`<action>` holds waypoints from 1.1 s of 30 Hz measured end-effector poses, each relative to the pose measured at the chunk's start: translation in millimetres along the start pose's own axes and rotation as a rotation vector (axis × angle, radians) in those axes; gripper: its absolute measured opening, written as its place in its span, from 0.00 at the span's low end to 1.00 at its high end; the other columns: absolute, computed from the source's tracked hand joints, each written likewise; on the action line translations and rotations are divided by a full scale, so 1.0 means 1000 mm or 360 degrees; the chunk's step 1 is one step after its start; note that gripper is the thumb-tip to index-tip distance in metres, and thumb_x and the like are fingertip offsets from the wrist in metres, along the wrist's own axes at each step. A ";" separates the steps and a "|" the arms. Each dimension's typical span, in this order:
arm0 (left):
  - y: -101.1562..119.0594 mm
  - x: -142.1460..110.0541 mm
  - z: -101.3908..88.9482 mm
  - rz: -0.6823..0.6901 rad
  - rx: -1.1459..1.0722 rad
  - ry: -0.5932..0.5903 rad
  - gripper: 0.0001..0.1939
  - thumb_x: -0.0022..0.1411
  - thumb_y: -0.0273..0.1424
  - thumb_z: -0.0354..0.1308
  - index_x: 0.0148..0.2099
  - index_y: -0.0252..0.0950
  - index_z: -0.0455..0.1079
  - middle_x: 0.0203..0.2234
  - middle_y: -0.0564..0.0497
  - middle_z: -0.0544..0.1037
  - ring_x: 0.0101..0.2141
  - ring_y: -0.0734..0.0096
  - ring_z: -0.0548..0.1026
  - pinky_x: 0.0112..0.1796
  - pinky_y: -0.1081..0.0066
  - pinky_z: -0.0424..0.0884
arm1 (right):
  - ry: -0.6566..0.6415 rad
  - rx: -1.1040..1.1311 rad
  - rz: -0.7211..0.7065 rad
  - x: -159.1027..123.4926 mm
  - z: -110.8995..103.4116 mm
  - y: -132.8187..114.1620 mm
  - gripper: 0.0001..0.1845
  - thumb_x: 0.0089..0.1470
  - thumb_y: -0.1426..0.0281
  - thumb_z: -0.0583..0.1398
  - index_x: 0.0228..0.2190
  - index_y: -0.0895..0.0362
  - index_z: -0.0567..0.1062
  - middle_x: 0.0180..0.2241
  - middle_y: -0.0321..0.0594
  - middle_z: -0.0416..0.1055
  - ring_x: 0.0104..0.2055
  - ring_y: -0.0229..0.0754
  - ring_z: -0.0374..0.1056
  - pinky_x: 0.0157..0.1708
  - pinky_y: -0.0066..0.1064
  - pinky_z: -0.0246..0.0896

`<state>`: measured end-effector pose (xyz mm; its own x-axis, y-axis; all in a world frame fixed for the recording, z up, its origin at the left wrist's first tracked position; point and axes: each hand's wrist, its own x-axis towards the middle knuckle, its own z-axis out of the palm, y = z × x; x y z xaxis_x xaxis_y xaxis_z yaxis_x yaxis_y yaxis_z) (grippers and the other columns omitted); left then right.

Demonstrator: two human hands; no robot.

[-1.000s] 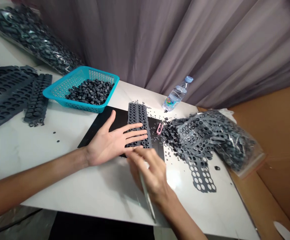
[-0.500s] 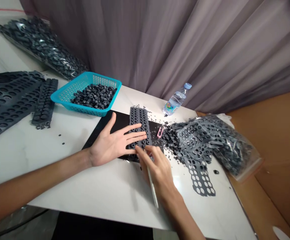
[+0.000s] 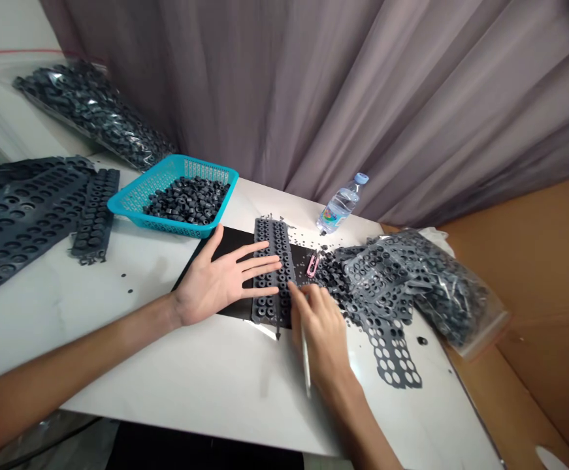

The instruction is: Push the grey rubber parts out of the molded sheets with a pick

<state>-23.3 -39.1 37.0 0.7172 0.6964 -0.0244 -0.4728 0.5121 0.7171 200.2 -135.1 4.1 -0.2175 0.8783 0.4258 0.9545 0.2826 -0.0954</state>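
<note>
My left hand [image 3: 218, 282] lies palm up with its fingers spread, their tips over a dark grey rubber sheet [image 3: 263, 232] moulded with rows of small round parts. The sheet rests on a black mat [image 3: 229, 243]. In my right hand [image 3: 321, 329], fingers curled together, is a slim white pen-like tool [image 3: 306, 369]; its working tip is hidden. This hand is at the right edge of the sheet, near its lower end. A thin dark strip [image 3: 278, 326] sticks out past the sheet's near edge.
A blue basket [image 3: 166, 228] of small black parts stands behind my left hand. Farther left lie more moulded sheets [image 3: 24, 215] and a filled bag [image 3: 93, 111]. To the right are a pink clip-like object [image 3: 312, 264], a water bottle [image 3: 339, 210], punched sheets [image 3: 387, 274], loose bits and another bag [image 3: 465, 307].
My right hand has shifted right, away from my left fingertips, uncovering the sheet's lower end. My left hand keeps its spread pose. The view has tilted slightly.
</note>
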 end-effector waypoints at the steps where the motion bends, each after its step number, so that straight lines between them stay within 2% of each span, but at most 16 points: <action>1: 0.001 0.000 0.000 0.0041 0.0036 0.0041 0.39 0.70 0.58 0.42 0.70 0.36 0.59 0.66 0.34 0.68 0.68 0.44 0.61 0.60 0.45 0.67 | 0.0031 -0.0019 0.0103 0.000 0.000 0.005 0.22 0.69 0.76 0.51 0.60 0.55 0.72 0.43 0.49 0.72 0.43 0.51 0.67 0.41 0.44 0.68; 3: 0.003 0.002 -0.003 0.0151 0.0221 0.0169 0.31 0.71 0.53 0.50 0.63 0.35 0.67 0.58 0.35 0.75 0.61 0.48 0.71 0.57 0.50 0.71 | 0.0094 0.0044 0.0237 0.000 -0.002 0.016 0.20 0.70 0.73 0.50 0.57 0.56 0.74 0.42 0.48 0.72 0.42 0.50 0.69 0.40 0.42 0.68; 5: 0.004 0.004 -0.009 0.0275 0.0544 0.0331 0.22 0.69 0.46 0.60 0.54 0.34 0.72 0.44 0.41 0.82 0.47 0.58 0.79 0.51 0.58 0.75 | 0.0127 0.0138 0.0280 0.003 -0.005 0.022 0.19 0.72 0.70 0.50 0.55 0.54 0.75 0.42 0.46 0.72 0.41 0.47 0.70 0.39 0.39 0.67; 7: 0.004 0.006 -0.018 0.0369 0.0900 0.0483 0.17 0.66 0.43 0.65 0.48 0.35 0.73 0.30 0.50 0.79 0.31 0.69 0.77 0.38 0.68 0.74 | 0.0131 0.0199 0.0275 0.008 -0.008 0.019 0.18 0.72 0.68 0.50 0.54 0.54 0.76 0.41 0.45 0.73 0.39 0.45 0.72 0.37 0.35 0.66; 9: 0.002 0.007 -0.027 0.0437 0.1231 0.0604 0.16 0.66 0.45 0.63 0.45 0.37 0.73 0.20 0.57 0.71 0.22 0.74 0.68 0.28 0.73 0.65 | 0.0109 0.0193 0.0219 0.014 -0.010 0.014 0.17 0.72 0.67 0.51 0.51 0.53 0.77 0.39 0.42 0.74 0.36 0.43 0.73 0.35 0.33 0.64; 12: 0.000 0.006 -0.035 0.0572 0.1847 0.0708 0.16 0.69 0.46 0.59 0.39 0.38 0.73 0.16 0.60 0.63 0.19 0.75 0.61 0.26 0.71 0.58 | 0.0016 0.0030 0.0052 0.028 -0.013 0.014 0.16 0.72 0.66 0.52 0.47 0.54 0.79 0.36 0.41 0.75 0.34 0.42 0.73 0.32 0.31 0.60; 16: -0.002 0.002 -0.032 0.0670 0.2627 0.0714 0.19 0.70 0.45 0.56 0.30 0.39 0.71 0.18 0.56 0.67 0.24 0.71 0.67 0.30 0.69 0.59 | -0.0135 -0.0187 -0.0150 0.051 -0.011 0.037 0.15 0.72 0.67 0.53 0.42 0.54 0.80 0.35 0.41 0.76 0.34 0.43 0.73 0.33 0.32 0.60; 18: -0.003 0.000 -0.030 0.0696 0.2828 0.0733 0.19 0.69 0.45 0.56 0.30 0.40 0.70 0.19 0.55 0.69 0.26 0.68 0.69 0.31 0.68 0.59 | -0.0076 -0.0224 -0.0148 0.058 -0.006 0.049 0.14 0.72 0.66 0.54 0.43 0.56 0.79 0.37 0.44 0.78 0.37 0.44 0.75 0.36 0.32 0.64; 23: -0.010 0.001 -0.035 0.0817 0.3047 0.0822 0.20 0.73 0.41 0.51 0.28 0.40 0.66 0.21 0.53 0.70 0.26 0.66 0.71 0.33 0.66 0.62 | 0.0137 -0.0180 -0.0082 0.051 0.014 0.064 0.14 0.69 0.65 0.59 0.49 0.58 0.79 0.45 0.49 0.79 0.45 0.49 0.78 0.44 0.37 0.71; 26: -0.014 0.004 -0.043 0.0854 0.3055 0.0900 0.20 0.73 0.41 0.50 0.27 0.40 0.64 0.21 0.52 0.70 0.26 0.65 0.72 0.33 0.65 0.63 | 0.0232 -0.0159 -0.0085 0.040 0.027 0.066 0.13 0.69 0.65 0.59 0.48 0.56 0.79 0.43 0.48 0.80 0.43 0.50 0.79 0.42 0.38 0.75; 30: -0.016 0.011 -0.057 0.0852 0.2891 0.0985 0.21 0.72 0.43 0.50 0.26 0.40 0.64 0.21 0.52 0.71 0.25 0.63 0.72 0.33 0.65 0.64 | 0.0468 -0.0079 -0.0118 0.035 0.047 0.066 0.13 0.69 0.66 0.55 0.44 0.53 0.80 0.39 0.45 0.81 0.38 0.49 0.80 0.36 0.36 0.77; 33: -0.012 0.019 -0.073 0.0801 0.2576 0.0957 0.24 0.70 0.50 0.51 0.26 0.41 0.66 0.19 0.53 0.71 0.25 0.63 0.72 0.32 0.67 0.66 | 0.0557 -0.0049 -0.0151 0.034 0.058 0.062 0.09 0.66 0.66 0.59 0.43 0.49 0.80 0.36 0.41 0.80 0.36 0.48 0.80 0.36 0.34 0.77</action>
<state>-41.4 4.8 -23.1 0.2384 0.8712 0.4292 0.6184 -0.4769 0.6246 240.5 -65.6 -39.2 -0.2275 0.6617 0.7144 0.9402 0.3402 -0.0157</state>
